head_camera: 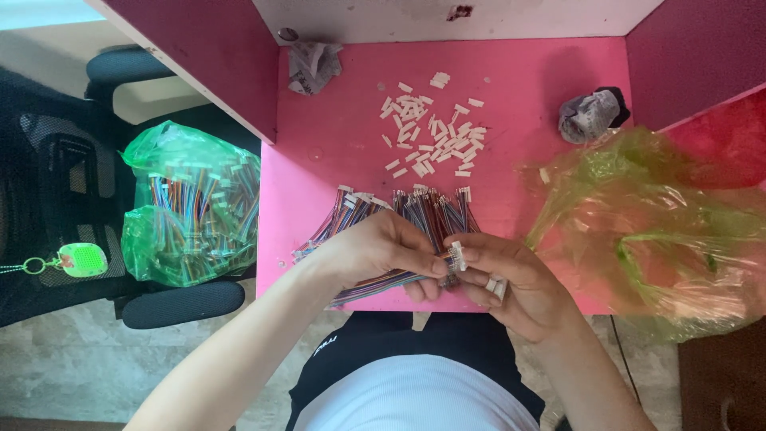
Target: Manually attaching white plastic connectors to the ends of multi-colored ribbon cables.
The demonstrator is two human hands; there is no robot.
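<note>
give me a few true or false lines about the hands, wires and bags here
1. The left hand holds a wire bundle. True.
2. The white connectors lie in a blue tray. False: they lie loose on the pink table.
3. The right hand pinches a white connector. True.
4. The green bag on the chair is empty. False: it is full of wires.

Wire bundle (383, 279) partly hidden under left hand (375, 251).
</note>
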